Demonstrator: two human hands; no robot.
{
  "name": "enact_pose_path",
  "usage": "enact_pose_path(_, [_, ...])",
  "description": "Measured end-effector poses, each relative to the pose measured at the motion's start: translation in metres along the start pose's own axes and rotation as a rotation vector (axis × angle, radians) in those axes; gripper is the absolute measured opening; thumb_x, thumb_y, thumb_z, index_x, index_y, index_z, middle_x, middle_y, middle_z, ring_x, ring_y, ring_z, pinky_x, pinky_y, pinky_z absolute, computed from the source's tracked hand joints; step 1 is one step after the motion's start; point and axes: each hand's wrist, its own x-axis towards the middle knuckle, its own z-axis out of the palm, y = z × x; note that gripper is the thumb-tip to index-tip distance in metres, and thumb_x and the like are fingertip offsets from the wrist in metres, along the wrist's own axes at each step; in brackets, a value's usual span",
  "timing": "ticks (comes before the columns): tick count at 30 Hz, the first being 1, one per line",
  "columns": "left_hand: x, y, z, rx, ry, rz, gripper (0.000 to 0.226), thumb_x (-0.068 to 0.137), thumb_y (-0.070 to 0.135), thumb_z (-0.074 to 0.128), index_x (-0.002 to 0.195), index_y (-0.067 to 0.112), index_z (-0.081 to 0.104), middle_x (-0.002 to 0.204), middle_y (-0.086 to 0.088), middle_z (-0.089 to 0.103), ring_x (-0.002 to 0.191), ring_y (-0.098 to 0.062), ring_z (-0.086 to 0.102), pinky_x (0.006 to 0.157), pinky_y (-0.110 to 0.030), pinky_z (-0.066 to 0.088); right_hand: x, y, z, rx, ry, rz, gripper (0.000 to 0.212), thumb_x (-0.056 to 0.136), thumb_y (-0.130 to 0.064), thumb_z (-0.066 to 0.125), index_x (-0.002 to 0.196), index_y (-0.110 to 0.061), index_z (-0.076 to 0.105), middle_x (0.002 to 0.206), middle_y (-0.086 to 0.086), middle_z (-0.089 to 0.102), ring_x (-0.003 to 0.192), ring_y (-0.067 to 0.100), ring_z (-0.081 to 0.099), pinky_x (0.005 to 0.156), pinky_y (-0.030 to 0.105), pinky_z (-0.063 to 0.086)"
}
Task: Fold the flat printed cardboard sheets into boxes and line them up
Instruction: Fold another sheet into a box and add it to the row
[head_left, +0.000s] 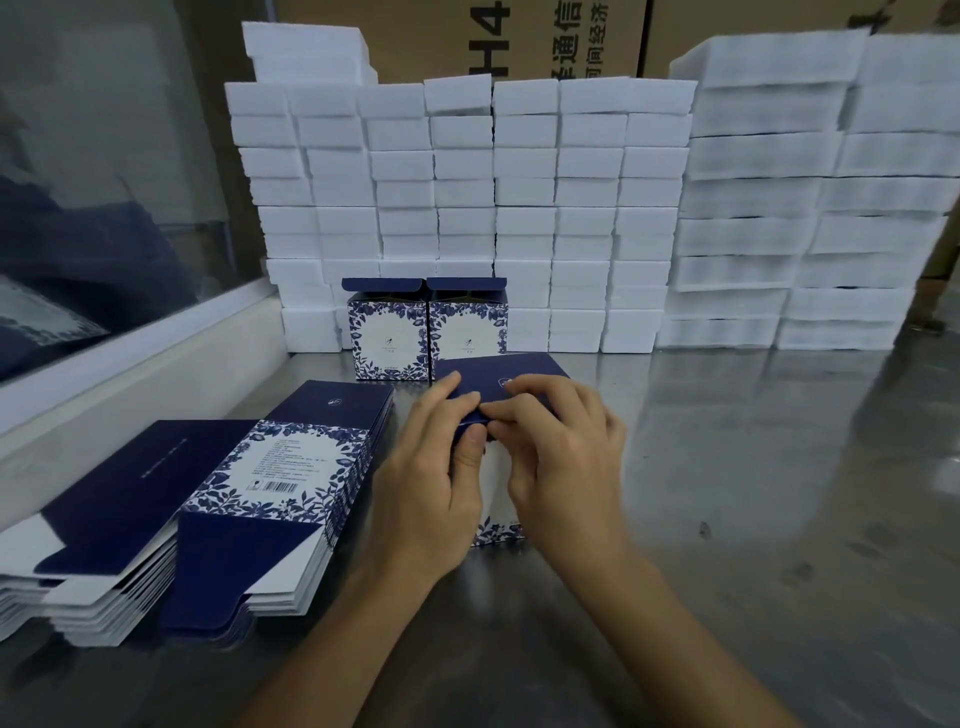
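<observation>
A blue-and-white floral box (500, 499) stands on the steel table in front of me, its dark blue flap (511, 371) tilted up at the far side. My left hand (434, 467) grips the box's near top edge, thumb on the front face. My right hand (558, 457) pinches the same edge from the right. Two folded boxes (387, 338) (467, 332) stand side by side behind it, their top flaps open. At the left lies a stack of flat printed sheets (280, 478), and beside it a second stack (109, 519).
A wall of stacked white foam blocks (467, 208) runs along the back of the steel table (753, 493), with taller piles (805, 208) at the right. Brown cartons (519, 36) stand behind. A glass partition with a white frame (130, 374) bounds the left side.
</observation>
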Motion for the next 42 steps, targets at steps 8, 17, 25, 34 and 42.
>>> enact_pose_path(8, [0.000, -0.004, 0.004, -0.036, 0.020, -0.023, 0.037, 0.099, 0.028, 0.041, 0.129, 0.013, 0.056, 0.146, 0.005, 0.046, 0.130, -0.008, 0.045, 0.095, -0.032, 0.048, -0.005, 0.015, 0.003, 0.114, 0.058, 0.097, 0.021, 0.097, -0.027, 0.062, 0.111, -0.016, 0.074, 0.130, 0.011, 0.058, 0.115, 0.028, 0.056, 0.093, 0.045, 0.048])
enact_pose_path(17, [0.002, -0.011, 0.006, -0.089, 0.038, -0.035, 0.036, 0.100, 0.023, 0.038, 0.130, 0.013, 0.055, 0.146, 0.009, 0.042, 0.128, 0.021, 0.030, 0.097, 0.000, 0.027, -0.002, 0.028, 0.002, 0.305, 0.026, 0.195, 0.012, 0.097, -0.013, 0.062, 0.107, -0.009, 0.068, 0.125, 0.004, 0.055, 0.109, 0.016, 0.060, 0.087, 0.031, 0.053])
enact_pose_path(25, [0.003, -0.016, 0.007, -0.117, 0.052, -0.046, 0.036, 0.100, 0.019, 0.037, 0.132, 0.012, 0.054, 0.148, 0.006, 0.040, 0.124, 0.027, 0.029, 0.094, 0.005, 0.027, 0.002, 0.030, -0.004, 0.408, 0.033, 0.292, 0.020, 0.097, -0.002, 0.059, 0.103, -0.019, 0.066, 0.118, 0.001, 0.058, 0.100, 0.008, 0.058, 0.078, 0.011, 0.045])
enact_pose_path(34, [0.001, -0.016, 0.004, -0.049, -0.084, -0.053, 0.057, 0.098, 0.031, 0.043, 0.153, 0.031, 0.026, 0.155, 0.011, 0.034, 0.139, 0.003, 0.030, 0.103, 0.001, 0.023, -0.006, -0.002, -0.001, -0.147, -0.162, 0.025, 0.046, 0.092, -0.020, 0.063, 0.138, -0.017, 0.059, 0.145, 0.004, 0.056, 0.143, 0.024, 0.042, 0.119, 0.048, 0.023])
enact_pose_path(42, [0.016, -0.018, -0.023, 0.509, -0.092, -0.041, 0.065, 0.092, 0.033, 0.058, 0.149, 0.022, 0.030, 0.141, -0.002, 0.053, 0.122, -0.021, 0.054, 0.111, -0.056, 0.029, 0.006, 0.017, 0.004, -0.231, -0.305, 0.136, 0.063, 0.095, -0.025, 0.057, 0.154, -0.016, 0.037, 0.161, 0.005, 0.033, 0.152, 0.024, 0.022, 0.116, 0.044, 0.033])
